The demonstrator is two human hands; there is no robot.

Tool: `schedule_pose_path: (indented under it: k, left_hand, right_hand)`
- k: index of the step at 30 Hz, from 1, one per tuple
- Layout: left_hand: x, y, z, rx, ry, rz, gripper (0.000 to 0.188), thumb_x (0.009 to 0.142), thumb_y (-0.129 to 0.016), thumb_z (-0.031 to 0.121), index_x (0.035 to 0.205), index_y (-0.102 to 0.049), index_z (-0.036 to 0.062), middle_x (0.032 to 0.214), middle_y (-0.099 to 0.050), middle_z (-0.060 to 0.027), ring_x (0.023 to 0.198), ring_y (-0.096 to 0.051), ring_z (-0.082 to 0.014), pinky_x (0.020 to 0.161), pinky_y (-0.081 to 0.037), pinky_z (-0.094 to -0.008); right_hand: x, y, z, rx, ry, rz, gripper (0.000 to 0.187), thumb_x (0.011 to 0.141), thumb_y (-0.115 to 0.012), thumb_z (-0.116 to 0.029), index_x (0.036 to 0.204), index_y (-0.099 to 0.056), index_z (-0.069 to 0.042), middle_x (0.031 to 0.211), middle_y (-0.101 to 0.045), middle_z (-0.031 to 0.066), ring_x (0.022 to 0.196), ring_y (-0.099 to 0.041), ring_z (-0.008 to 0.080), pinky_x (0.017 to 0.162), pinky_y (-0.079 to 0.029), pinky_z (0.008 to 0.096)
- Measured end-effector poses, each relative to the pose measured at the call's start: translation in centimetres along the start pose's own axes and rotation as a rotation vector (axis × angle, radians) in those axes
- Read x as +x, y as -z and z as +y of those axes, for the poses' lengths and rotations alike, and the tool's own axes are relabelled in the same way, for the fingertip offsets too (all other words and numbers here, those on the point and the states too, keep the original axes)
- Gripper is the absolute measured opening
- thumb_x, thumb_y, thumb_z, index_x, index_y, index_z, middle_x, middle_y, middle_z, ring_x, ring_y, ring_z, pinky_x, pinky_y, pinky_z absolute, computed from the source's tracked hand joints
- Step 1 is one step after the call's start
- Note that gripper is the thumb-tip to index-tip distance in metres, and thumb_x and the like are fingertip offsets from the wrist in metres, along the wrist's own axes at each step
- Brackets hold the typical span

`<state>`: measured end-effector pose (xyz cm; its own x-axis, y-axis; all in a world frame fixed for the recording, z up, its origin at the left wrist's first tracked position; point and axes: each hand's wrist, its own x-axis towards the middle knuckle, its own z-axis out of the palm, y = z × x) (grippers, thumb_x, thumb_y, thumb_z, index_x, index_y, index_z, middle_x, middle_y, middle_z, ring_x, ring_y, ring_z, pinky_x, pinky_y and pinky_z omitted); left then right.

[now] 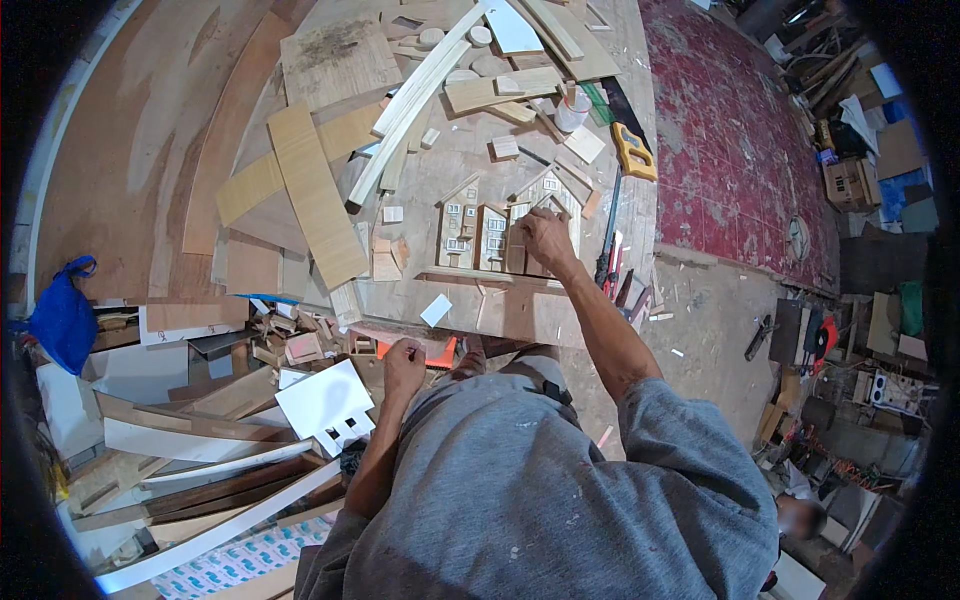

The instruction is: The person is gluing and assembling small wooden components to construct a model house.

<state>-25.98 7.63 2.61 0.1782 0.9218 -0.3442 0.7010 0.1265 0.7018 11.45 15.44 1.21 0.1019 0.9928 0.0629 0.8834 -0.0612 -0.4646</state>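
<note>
A small wooden model house with peaked roofs and cut-out windows stands near the front edge of the workbench. My right hand reaches over its right part, fingers pinched together against the front. Whatever lies between those fingertips is hidden. Lower down, off the bench edge and near my lap, my left hand is closed, with a tiny dark bit showing at its fingertips. A white piece of card lies on the bench between the model and that hand.
Right of the model lie a yellow-handled saw and a long thin tool. Behind it are a white cup and wood offcuts. Long boards cover the bench's left. Scrap panels and a white cut-out sheet pile up at lower left.
</note>
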Motion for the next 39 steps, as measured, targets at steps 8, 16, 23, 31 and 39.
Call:
schedule_pose_path:
  k: [8,16,23,31,39]
  left_hand:
    - [0.0,-0.5,-0.1,-0.048,0.001,0.006,0.014,0.085,-0.069,0.011,0.090,-0.067,-0.0014,0.083,-0.070,-0.0149,0.078,-0.068,-0.0236,0.073,-0.053,-0.0351]
    - [0.2,-0.9,-0.6,-0.085,-0.001,0.003,0.014,0.086,-0.069,0.011,0.091,-0.066,-0.0017,0.082,-0.069,-0.0137,0.076,-0.067,-0.0224,0.070,-0.052,-0.0337]
    - [0.2,-0.7,0.2,-0.075,-0.020,0.010,0.016,0.088,-0.068,0.012,0.092,-0.066,-0.0025,0.083,-0.067,-0.0140,0.075,-0.065,-0.0206,0.070,-0.051,-0.0333]
    - [-0.2,-0.1,1.3,-0.074,-0.007,0.002,0.013,0.084,-0.066,0.004,0.094,-0.066,-0.0041,0.084,-0.069,-0.0168,0.076,-0.069,-0.0234,0.071,-0.053,-0.0346]
    - [-0.4,0.1,1.2,-0.077,0.023,-0.025,0.012,0.085,-0.066,0.005,0.093,-0.066,-0.0046,0.083,-0.069,-0.0153,0.075,-0.068,-0.0210,0.070,-0.053,-0.0332]
  right_hand:
    - [-0.5,0.5,-0.5,-0.065,-0.009,-0.066,0.015,0.084,-0.063,-0.014,0.094,-0.074,-0.009,0.093,-0.065,0.0066,0.100,-0.061,0.0280,0.085,-0.039,0.0489]
    - [-1.8,0.7,-0.6,0.022,0.026,-0.022,0.014,0.083,-0.063,-0.015,0.091,-0.074,-0.011,0.092,-0.065,0.0084,0.097,-0.062,0.0287,0.085,-0.040,0.0490]
    - [-2.9,1.0,-1.9,-0.026,0.034,-0.113,0.018,0.082,-0.062,-0.015,0.096,-0.073,-0.013,0.091,-0.064,0.0071,0.096,-0.062,0.0277,0.084,-0.038,0.0482]
    - [-2.5,0.1,-1.4,-0.010,0.005,-0.066,0.018,0.083,-0.060,-0.015,0.096,-0.073,-0.013,0.093,-0.064,0.0074,0.098,-0.062,0.0275,0.086,-0.037,0.0477]
    - [-2.1,0.3,-1.7,-0.036,-0.005,-0.111,0.015,0.082,-0.061,-0.014,0.091,-0.072,-0.010,0.096,-0.066,0.0083,0.095,-0.063,0.0283,0.080,-0.038,0.0466]
